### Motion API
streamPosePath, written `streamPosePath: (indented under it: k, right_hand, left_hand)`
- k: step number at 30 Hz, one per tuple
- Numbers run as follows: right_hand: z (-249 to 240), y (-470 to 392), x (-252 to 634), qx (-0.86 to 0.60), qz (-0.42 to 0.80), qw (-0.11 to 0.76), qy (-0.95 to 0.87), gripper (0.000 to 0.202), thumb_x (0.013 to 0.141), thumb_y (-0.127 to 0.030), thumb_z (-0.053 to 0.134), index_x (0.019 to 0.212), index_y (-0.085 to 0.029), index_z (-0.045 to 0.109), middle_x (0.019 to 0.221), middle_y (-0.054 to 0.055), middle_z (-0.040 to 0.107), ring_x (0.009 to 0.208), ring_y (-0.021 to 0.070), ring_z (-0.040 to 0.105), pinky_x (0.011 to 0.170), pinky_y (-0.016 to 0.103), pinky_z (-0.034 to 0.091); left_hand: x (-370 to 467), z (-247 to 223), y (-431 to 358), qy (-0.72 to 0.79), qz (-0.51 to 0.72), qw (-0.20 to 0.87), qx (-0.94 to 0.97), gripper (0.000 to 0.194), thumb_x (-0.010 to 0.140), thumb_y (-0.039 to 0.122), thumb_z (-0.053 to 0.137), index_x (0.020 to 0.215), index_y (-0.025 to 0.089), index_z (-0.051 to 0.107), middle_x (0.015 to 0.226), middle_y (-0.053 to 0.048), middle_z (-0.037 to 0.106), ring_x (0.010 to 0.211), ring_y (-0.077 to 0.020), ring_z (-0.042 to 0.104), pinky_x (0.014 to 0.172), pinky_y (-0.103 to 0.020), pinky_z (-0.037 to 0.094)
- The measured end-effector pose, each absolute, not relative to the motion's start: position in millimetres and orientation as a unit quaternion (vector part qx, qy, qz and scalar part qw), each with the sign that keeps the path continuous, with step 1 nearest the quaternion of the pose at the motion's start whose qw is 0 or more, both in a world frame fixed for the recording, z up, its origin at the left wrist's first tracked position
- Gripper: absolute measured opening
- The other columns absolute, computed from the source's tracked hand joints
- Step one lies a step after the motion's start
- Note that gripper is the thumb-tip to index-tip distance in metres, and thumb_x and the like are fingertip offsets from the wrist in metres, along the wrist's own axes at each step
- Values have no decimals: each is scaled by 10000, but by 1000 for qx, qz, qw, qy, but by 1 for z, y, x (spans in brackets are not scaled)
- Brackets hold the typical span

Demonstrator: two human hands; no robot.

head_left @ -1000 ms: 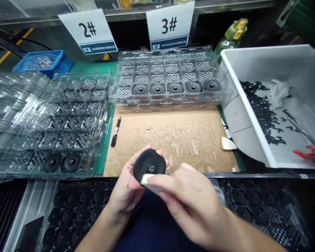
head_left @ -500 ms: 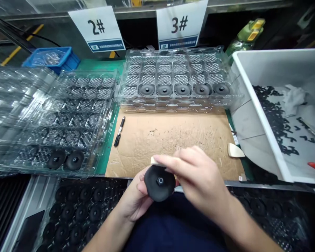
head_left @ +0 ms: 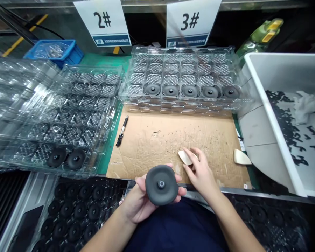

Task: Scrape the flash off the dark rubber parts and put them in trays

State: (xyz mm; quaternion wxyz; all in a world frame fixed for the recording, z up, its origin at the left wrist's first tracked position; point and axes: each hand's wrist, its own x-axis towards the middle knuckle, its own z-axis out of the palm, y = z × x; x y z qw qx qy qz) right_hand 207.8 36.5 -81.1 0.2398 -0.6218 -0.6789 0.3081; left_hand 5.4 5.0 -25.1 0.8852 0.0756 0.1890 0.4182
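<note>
My left hand [head_left: 139, 203] grips a black dish-shaped part [head_left: 161, 194], round-cornered, with a small stub at its centre. The dished side faces up, and my fingers show around its edge. To its right, my right hand [head_left: 202, 175] pinches a cream wedge-shaped piece [head_left: 184, 158], perhaps a sponge, low over or on the cardboard sheet [head_left: 147, 154]. I cannot tell whether the wedge touches the sheet. A second cream wedge [head_left: 242, 157] lies at the sheet's right edge.
Clear trays [head_left: 131, 96] stacked behind the cardboard hold several black parts. Another clear tray [head_left: 97, 154] stands left. A pen [head_left: 122, 131] lies on the sheet. At right is a white bin [head_left: 273, 120] of small black pieces; a blue basket [head_left: 73, 52] sits back left.
My right hand has moved away from the black part, down and right to the cardboard, with the cream wedge. My left hand still holds the part. The camera view has shifted slightly.
</note>
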Motion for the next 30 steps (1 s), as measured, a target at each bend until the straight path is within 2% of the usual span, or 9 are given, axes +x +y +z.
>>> streamPosePath:
  k: [2, 4, 6, 8, 10, 13, 16, 20, 30]
  right_hand:
    - [-80, 27, 205, -637, 305, 250, -662, 443, 851, -231, 459, 1293, -208, 422, 1279, 143, 390, 559, 78, 503, 674, 345, 514]
    - [-69, 22, 202, -638, 308, 273, -652, 402, 863, -227, 449, 1264, -201, 446, 1252, 131, 426, 550, 74, 494, 657, 319, 516]
    - [-56, 21, 199, -611, 322, 300, -658, 337, 863, -214, 456, 1196, -203, 510, 1206, 108, 481, 740, 129, 569, 708, 306, 510]
    - [-47, 21, 196, -580, 341, 317, -668, 290, 864, -196, 458, 1135, -216, 557, 1163, 90, 517, 990, 183, 544, 751, 291, 499]
    - [-42, 19, 195, -572, 352, 327, -665, 278, 862, -186, 462, 1109, -232, 579, 1162, 82, 519, 1093, 197, 494, 752, 280, 493]
    - [-39, 14, 196, -595, 354, 340, -637, 266, 850, -191, 491, 1091, -237, 593, 1194, 83, 499, 1003, 186, 530, 715, 280, 493]
    - [-34, 10, 198, -597, 377, 353, -614, 235, 836, -194, 526, 1054, -231, 604, 1093, 69, 547, 777, 136, 554, 673, 276, 482]
    - [-16, 8, 194, -551, 463, 379, -582, 209, 831, -197, 553, 1029, -229, 608, 903, 38, 611, 778, 145, 571, 671, 266, 476]
    - [9, 22, 191, -379, 735, 282, -487, 198, 783, -233, 646, 981, -229, 660, 795, 3, 672, 707, 101, 589, 653, 225, 463]
  left_hand:
    - [5, -26, 6, 184, 410, 891, 70, 619, 710, 619, 482, 1176, 218, 558, 1092, -75, 645, 987, -252, 624, 830, -320, 506]
    - [5, -27, 7, 186, 407, 891, 71, 622, 766, 641, 373, 1189, 218, 545, 1075, -76, 645, 949, -235, 641, 785, -294, 517]
    - [4, -26, 8, 199, 416, 881, 108, 598, 809, 630, 298, 1231, 256, 497, 1069, -72, 636, 868, -214, 665, 689, -263, 526]
    - [3, -25, 8, 242, 430, 841, 219, 547, 814, 592, 374, 1287, 320, 408, 1123, -72, 597, 827, -207, 666, 643, -263, 518]
    - [0, -25, 10, 327, 438, 735, 401, 601, 777, 466, 563, 1321, 375, 325, 1196, -68, 540, 940, -228, 620, 779, -332, 491]
    - [-3, -25, 12, 408, 403, 529, 625, 883, 700, 182, 698, 1359, 430, 165, 1259, -57, 475, 1148, -248, 473, 995, -432, 328]
    - [-4, -24, 14, 396, 381, 456, 700, 1024, 683, 90, 687, 1365, 438, 8, 1264, -75, 452, 1152, -245, 461, 982, -454, 337]
    - [-4, -22, 13, 385, 376, 457, 708, 1034, 679, 106, 698, 1366, 424, -5, 1250, -92, 455, 1140, -248, 468, 970, -455, 348]
    - [-4, -19, 8, 368, 383, 629, 568, 971, 634, 423, 722, 1393, 317, 126, 1072, -63, 568, 973, -224, 538, 922, -373, 357]
